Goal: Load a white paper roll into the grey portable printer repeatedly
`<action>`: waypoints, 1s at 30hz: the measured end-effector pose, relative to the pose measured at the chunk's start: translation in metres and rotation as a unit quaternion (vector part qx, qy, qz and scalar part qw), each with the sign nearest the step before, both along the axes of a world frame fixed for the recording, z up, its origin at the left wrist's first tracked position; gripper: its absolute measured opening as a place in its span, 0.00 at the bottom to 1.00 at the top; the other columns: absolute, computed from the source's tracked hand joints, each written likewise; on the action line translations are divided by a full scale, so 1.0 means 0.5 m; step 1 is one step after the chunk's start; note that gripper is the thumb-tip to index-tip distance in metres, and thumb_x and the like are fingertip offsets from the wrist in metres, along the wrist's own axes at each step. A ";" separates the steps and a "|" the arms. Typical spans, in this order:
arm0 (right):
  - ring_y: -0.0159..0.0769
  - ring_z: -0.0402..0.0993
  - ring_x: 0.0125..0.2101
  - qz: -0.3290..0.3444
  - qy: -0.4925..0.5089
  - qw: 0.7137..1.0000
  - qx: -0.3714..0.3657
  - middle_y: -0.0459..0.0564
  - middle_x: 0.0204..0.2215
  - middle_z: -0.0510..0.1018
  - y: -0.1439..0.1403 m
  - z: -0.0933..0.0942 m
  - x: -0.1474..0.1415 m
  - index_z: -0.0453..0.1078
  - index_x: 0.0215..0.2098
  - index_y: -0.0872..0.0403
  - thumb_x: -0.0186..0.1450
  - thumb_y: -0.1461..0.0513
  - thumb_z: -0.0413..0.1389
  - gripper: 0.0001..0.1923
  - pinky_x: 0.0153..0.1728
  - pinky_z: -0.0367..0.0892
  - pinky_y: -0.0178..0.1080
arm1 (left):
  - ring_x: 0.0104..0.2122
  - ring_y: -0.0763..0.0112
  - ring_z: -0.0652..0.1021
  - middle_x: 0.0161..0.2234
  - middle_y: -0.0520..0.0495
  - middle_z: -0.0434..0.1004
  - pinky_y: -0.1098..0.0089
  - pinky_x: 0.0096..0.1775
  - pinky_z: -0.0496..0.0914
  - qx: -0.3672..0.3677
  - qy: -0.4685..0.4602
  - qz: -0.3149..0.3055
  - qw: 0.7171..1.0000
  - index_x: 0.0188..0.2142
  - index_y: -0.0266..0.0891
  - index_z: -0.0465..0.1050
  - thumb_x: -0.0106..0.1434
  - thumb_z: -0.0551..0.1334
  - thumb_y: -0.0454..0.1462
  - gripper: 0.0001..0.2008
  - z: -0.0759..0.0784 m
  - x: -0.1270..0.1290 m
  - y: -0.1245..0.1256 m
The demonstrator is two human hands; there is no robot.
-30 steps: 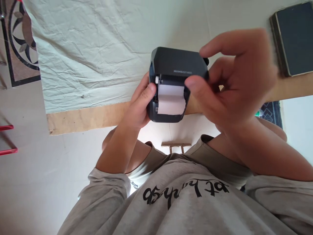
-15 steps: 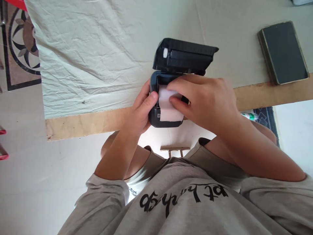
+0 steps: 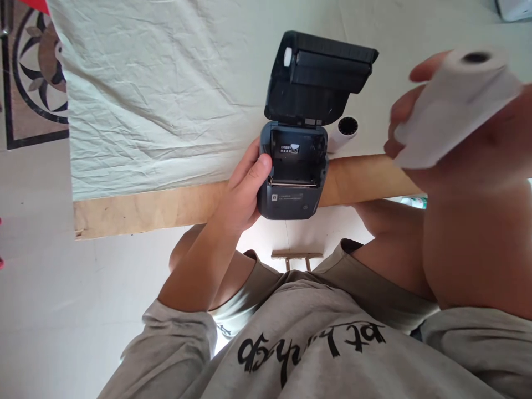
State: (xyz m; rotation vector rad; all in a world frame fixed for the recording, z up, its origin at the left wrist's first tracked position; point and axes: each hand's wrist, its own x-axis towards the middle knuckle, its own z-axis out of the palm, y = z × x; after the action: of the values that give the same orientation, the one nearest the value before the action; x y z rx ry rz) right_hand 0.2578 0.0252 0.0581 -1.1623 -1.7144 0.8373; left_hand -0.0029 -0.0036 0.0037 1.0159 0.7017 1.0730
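My left hand [image 3: 245, 188] grips the left side of a dark portable label printer [image 3: 291, 202], its thumb on the rim. The printer's lid [image 3: 322, 75] stands open toward the far side, and the paper bay [image 3: 297, 158] shows bare, with a small printed label inside. Off to the right, my right hand [image 3: 469, 144] is raised, closed around a white paper roll [image 3: 453, 105] with a dark core hole; both are blurred by motion. Just right of the printer, another small white roll [image 3: 344, 136] with a dark end lies on the cloth.
A pale wrinkled cloth [image 3: 166, 83] covers the table, whose bare wooden edge [image 3: 153, 208] runs along the front. Part of a white object [image 3: 514, 10] shows at the top right. Below the table are my legs and a small wooden stool [image 3: 297, 255].
My right hand has lifted the paper roll out of the printer and carried it right, toward the camera. The second roll beside the printer is now uncovered; the phone is hidden.
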 end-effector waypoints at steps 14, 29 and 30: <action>0.41 0.73 0.39 -0.254 -0.270 0.928 0.023 0.55 0.38 0.78 0.051 -0.108 0.086 0.73 0.37 0.50 0.51 0.55 0.70 0.18 0.41 0.67 0.43 | 0.67 0.53 0.66 0.58 0.49 0.75 0.58 0.59 0.75 -0.008 0.008 0.004 1.000 0.52 0.49 0.72 0.66 0.59 0.53 0.20 0.007 0.003 -0.001; 0.45 0.73 0.50 -0.030 -0.227 0.954 0.195 0.54 0.51 0.73 -0.017 -0.093 -0.045 0.61 0.59 0.49 0.61 0.60 0.60 0.28 0.47 0.75 0.48 | 0.67 0.53 0.67 0.55 0.49 0.77 0.55 0.60 0.75 0.002 0.031 0.001 1.000 0.54 0.47 0.72 0.69 0.55 0.53 0.21 0.022 0.004 -0.005; 0.43 0.74 0.48 -0.033 -0.225 0.956 0.184 0.53 0.50 0.73 -0.013 -0.099 -0.054 0.62 0.57 0.48 0.62 0.61 0.59 0.25 0.45 0.75 0.47 | 0.66 0.53 0.67 0.55 0.49 0.78 0.55 0.60 0.75 0.003 0.030 0.003 1.000 0.55 0.47 0.72 0.69 0.55 0.52 0.21 0.020 0.004 -0.005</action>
State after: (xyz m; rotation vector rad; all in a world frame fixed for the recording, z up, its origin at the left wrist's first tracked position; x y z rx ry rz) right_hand 0.2307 0.0189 0.0086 -1.1977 -2.0731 0.1936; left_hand -0.0007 -0.0059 0.0139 1.0557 0.7508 1.0539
